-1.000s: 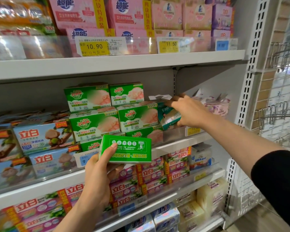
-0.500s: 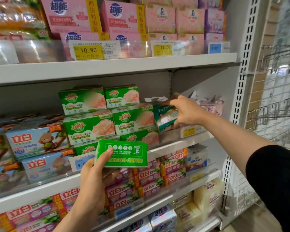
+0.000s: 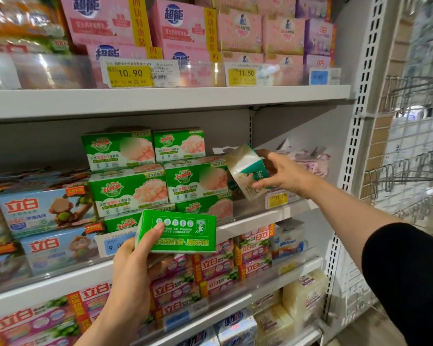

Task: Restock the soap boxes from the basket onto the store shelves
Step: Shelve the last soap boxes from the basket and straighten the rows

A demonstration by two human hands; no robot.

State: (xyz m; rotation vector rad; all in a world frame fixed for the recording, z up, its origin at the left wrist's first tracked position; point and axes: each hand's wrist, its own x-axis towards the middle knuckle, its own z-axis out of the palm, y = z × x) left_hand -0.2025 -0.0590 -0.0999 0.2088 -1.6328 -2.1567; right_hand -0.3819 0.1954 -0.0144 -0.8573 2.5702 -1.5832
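Left hand (image 3: 133, 265) gripping green soap box (image 3: 176, 234); right hand (image 3: 284, 177) pinching tilted teal-and-cream box (image 3: 245, 171) beside green stacks (image 3: 160, 181)

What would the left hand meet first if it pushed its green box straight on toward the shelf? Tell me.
Probably the stacked green soap boxes right behind the green box that the left hand holds, though the gap between them is unclear from this view.

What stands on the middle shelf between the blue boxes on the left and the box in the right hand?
In the head view, stacked green soap boxes stand between the blue boxes and the tilted box that the right hand holds.
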